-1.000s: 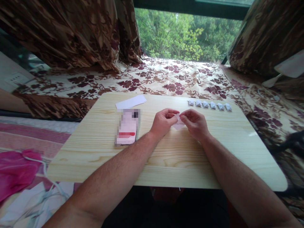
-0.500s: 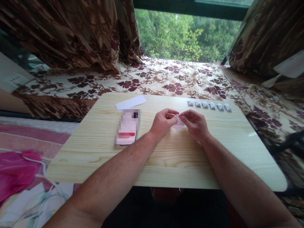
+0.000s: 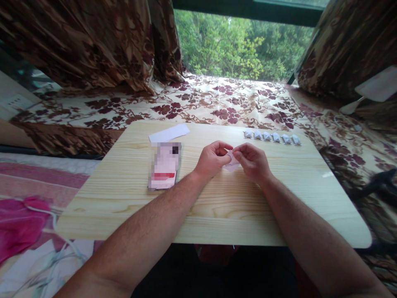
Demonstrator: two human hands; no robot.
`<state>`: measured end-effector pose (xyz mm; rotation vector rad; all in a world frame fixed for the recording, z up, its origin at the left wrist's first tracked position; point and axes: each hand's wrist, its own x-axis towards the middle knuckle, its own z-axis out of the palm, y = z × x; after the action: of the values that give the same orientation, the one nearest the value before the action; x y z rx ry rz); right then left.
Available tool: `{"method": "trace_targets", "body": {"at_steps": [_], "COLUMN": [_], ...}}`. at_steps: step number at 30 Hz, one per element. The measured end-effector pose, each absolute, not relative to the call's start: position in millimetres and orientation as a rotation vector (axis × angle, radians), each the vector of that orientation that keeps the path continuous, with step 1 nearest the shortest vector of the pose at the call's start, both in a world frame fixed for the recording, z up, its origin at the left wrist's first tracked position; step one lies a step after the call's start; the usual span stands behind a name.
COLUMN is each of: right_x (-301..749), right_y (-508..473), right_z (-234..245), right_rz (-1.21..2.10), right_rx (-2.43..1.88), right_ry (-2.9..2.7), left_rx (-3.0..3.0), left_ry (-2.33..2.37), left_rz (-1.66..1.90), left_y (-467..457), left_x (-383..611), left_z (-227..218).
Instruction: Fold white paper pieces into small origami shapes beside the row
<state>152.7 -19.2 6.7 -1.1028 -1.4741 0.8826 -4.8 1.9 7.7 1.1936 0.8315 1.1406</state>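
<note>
A small piece of folded white paper (image 3: 232, 166) is pinched between my two hands, just above the wooden table (image 3: 235, 207). My left hand (image 3: 212, 159) is closed on its left side, thumb and fingertips together. From the right, my right hand (image 3: 252, 161) grips its upper right part between thumb and forefinger. Fingers cover much of the paper, so its full shape is hidden. Several small folded white paper pieces (image 3: 272, 137) stand in a row beyond my right hand.
Left of my hands lies a phone (image 3: 164, 167), its screen blurred out. Behind it are white paper strips (image 3: 169, 133). A patterned cloth (image 3: 214, 101) covers the ledge past the table. On the left are a pink cloth (image 3: 23, 225) and a white cable (image 3: 56, 221).
The right thumb and finger have shifted slightly on the paper, which now sits a little differently between the hands. Both hands keep their hold. The whole view has drifted slightly.
</note>
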Motion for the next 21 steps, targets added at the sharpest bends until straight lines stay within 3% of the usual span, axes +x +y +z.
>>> {"method": "trace_targets", "body": {"at_steps": [21], "right_x": [151.8], "right_y": [-19.9], "right_z": [5.7], "right_rz": [0.712], "right_rx": [-1.162], "right_ry": [-1.527], "left_rx": [1.209], "left_ry": [0.841], "left_rz": [1.145], "left_y": [-0.5], "left_x": [-1.8], "left_z": [7.9]}}
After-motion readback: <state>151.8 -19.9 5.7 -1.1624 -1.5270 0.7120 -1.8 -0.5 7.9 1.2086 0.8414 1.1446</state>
